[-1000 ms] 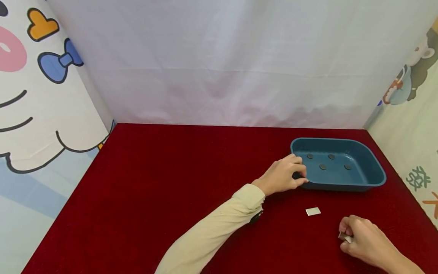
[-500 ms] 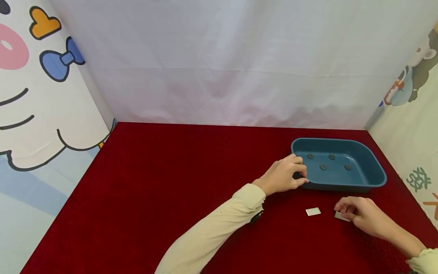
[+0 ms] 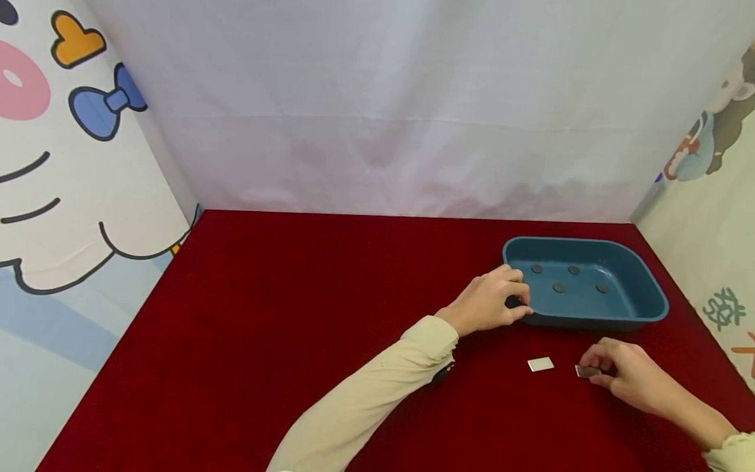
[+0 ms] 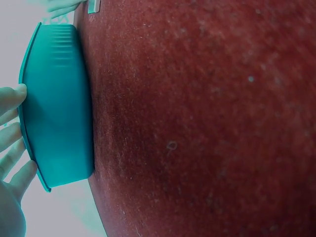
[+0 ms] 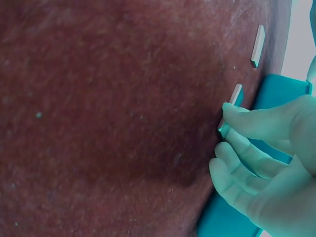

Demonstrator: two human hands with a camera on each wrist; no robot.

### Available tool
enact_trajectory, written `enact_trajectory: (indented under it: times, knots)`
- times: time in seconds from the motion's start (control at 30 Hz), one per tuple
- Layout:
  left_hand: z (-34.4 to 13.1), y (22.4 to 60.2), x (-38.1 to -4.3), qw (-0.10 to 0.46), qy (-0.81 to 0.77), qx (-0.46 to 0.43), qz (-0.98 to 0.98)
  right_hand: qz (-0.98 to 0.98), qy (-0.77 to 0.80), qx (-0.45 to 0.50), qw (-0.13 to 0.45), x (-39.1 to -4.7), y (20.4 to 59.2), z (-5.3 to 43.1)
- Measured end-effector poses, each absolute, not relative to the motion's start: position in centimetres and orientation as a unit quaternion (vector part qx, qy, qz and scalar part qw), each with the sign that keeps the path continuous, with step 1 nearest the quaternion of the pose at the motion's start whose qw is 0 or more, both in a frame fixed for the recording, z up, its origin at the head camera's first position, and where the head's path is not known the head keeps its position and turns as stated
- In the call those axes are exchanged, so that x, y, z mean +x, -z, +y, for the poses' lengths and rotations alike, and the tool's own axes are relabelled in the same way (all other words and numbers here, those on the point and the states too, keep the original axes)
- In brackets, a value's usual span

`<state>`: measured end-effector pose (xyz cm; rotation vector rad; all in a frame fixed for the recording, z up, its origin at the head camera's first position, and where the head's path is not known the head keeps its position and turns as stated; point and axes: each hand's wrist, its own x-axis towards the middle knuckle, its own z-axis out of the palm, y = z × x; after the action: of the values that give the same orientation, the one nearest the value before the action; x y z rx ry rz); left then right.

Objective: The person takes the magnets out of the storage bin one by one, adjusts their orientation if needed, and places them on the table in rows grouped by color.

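Observation:
In the head view, my left hand [image 3: 489,298] grips the left end of a blue rectangular basin [image 3: 639,303], its fingers over the rim. The left wrist view shows the thumb and fingers at the rim of the basin [image 4: 57,113]. My right hand [image 3: 634,377] pinches a small flat rectangular tile [image 3: 586,372] in front of the basin. That tile [image 5: 237,94] is partly covered by the thumb in the right wrist view; whether it touches the cloth I cannot tell. A second, white-topped tile [image 3: 540,364] lies flat just to the left.
Several grey round discs [image 3: 558,288] sit on the basin's floor. Dark red cloth [image 3: 330,295] covers the table. A white curtain [image 3: 377,118] hangs behind it, and printed panels [image 3: 716,249] stand at both sides.
My right hand has moved forward, from nearer the table's front to beside the white-topped tile, carrying its tile. The held tile has changed its tilt. My left hand stays on the basin rim.

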<state>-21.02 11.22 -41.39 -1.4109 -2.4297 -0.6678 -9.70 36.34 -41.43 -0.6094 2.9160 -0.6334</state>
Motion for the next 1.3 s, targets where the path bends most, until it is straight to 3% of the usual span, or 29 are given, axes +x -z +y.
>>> enact_trajectory:
  times: [0.73,1.1,1.3]
  knots:
    - [11.1,41.2,-21.0,0.124,0.23,-0.487,-0.834,0.96,0.196,-0.177,0.096,-10.0,40.9,38.2]
    - [11.1,41.1,-21.0,0.126,0.229,-0.485,-0.834,0.953,0.23,-0.196,-0.013,-10.1,39.3,38.0]
    - [11.1,41.2,-21.0,0.126,0.226,-0.492,-0.831,0.954,0.262,-0.147,0.007,-10.1,38.1,38.0]
